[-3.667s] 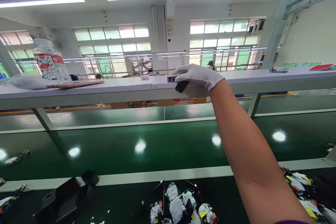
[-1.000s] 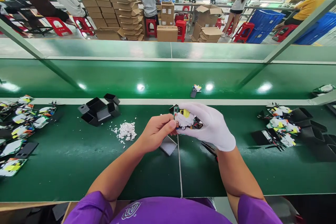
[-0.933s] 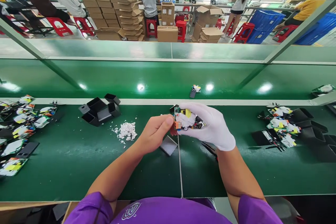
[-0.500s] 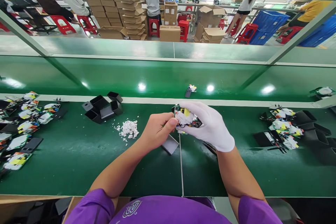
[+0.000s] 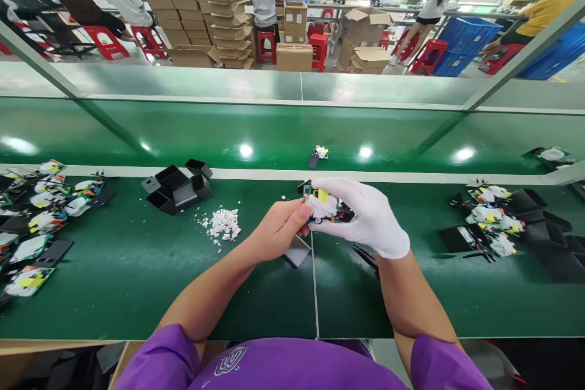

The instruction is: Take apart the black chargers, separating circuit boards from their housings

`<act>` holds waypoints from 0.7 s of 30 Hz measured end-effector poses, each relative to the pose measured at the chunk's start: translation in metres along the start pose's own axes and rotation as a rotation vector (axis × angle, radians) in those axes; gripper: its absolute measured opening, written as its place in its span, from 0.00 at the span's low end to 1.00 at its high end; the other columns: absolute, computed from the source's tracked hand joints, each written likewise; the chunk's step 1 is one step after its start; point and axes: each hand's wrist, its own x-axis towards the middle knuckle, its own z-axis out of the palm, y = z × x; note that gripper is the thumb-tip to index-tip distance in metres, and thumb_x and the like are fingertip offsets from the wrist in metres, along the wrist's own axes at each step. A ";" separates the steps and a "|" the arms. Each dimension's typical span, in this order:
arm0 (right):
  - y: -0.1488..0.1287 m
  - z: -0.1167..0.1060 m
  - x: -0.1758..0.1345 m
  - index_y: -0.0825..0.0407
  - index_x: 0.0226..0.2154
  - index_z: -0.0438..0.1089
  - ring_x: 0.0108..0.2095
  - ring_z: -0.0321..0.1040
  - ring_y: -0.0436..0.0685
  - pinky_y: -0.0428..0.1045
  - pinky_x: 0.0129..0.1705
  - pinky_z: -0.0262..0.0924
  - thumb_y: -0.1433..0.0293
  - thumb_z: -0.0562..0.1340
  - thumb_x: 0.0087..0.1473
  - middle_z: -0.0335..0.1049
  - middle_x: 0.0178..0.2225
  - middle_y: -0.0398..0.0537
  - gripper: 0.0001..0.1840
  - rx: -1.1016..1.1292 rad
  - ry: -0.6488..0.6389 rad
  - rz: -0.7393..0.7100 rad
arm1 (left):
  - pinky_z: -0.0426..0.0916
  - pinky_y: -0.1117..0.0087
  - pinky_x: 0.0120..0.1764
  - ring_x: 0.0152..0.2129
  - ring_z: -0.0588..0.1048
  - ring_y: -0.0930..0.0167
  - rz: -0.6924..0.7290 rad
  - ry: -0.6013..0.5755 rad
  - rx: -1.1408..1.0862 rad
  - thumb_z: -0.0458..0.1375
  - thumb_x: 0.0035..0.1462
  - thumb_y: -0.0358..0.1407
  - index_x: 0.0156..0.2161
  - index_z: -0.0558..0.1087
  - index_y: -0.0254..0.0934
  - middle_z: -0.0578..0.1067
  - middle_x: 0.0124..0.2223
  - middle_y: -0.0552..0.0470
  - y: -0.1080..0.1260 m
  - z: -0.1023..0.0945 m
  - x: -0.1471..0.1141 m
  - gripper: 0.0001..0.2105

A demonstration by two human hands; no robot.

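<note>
In front of me, a circuit board carries white filler lumps and a yellow-wrapped part. My bare left hand pinches its left edge, thumb on the near side. My right hand, in a white glove, grips the board from the right with fingers and thumb curled round it. Under my left hand lies a grey flat piece, partly covered. Dark tweezers-like tools lie below my right wrist, partly hidden. To the left of my hands is a heap of white crumbs.
Black open casings sit at the back left. More boards are piled at far left, others at right beside black casings. A small board rests on the green strip beyond the white rail. Overhead runs a frame.
My hands stay on the circuit board, with a slight shift of the left fingers. A small white crumb now shows beside them. Boards on the far green strip have moved left.
</note>
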 end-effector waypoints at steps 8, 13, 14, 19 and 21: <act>0.007 0.003 -0.002 0.43 0.66 0.59 0.55 0.73 0.64 0.59 0.57 0.69 0.61 0.75 0.48 0.71 0.60 0.53 0.46 0.294 -0.077 0.244 | 0.61 0.71 0.24 0.18 0.64 0.75 -0.218 0.086 -0.293 0.53 0.49 0.71 0.22 0.69 0.35 0.68 0.20 0.53 -0.012 0.003 0.011 0.36; 0.030 0.001 -0.009 0.39 0.72 0.40 0.65 0.63 0.67 0.60 0.60 0.66 0.60 0.80 0.35 0.51 0.71 0.56 0.72 0.774 -0.283 0.333 | 0.56 0.74 0.21 0.16 0.62 0.77 -0.321 0.130 -0.579 0.59 0.47 0.68 0.24 0.72 0.33 0.65 0.17 0.55 -0.014 0.009 0.016 0.34; 0.034 0.003 -0.011 0.38 0.72 0.39 0.61 0.68 0.65 0.58 0.57 0.70 0.60 0.80 0.37 0.56 0.69 0.56 0.70 0.846 -0.300 0.375 | 0.56 0.75 0.21 0.16 0.62 0.77 -0.330 0.117 -0.620 0.60 0.48 0.66 0.24 0.73 0.33 0.65 0.17 0.55 -0.013 0.009 0.016 0.33; 0.030 0.033 -0.020 0.42 0.69 0.53 0.47 0.78 0.61 0.58 0.51 0.74 0.59 0.76 0.43 0.73 0.57 0.52 0.55 0.972 -0.117 0.561 | 0.56 0.75 0.20 0.14 0.61 0.78 -0.375 0.090 -0.736 0.58 0.59 0.58 0.24 0.73 0.31 0.63 0.16 0.56 -0.005 0.011 0.014 0.28; 0.022 0.050 -0.024 0.44 0.64 0.63 0.50 0.76 0.64 0.61 0.58 0.69 0.57 0.76 0.42 0.76 0.53 0.52 0.48 0.854 0.072 0.588 | 0.56 0.75 0.19 0.14 0.61 0.78 -0.390 0.088 -0.759 0.56 0.61 0.57 0.24 0.73 0.32 0.63 0.16 0.56 -0.004 0.011 0.013 0.28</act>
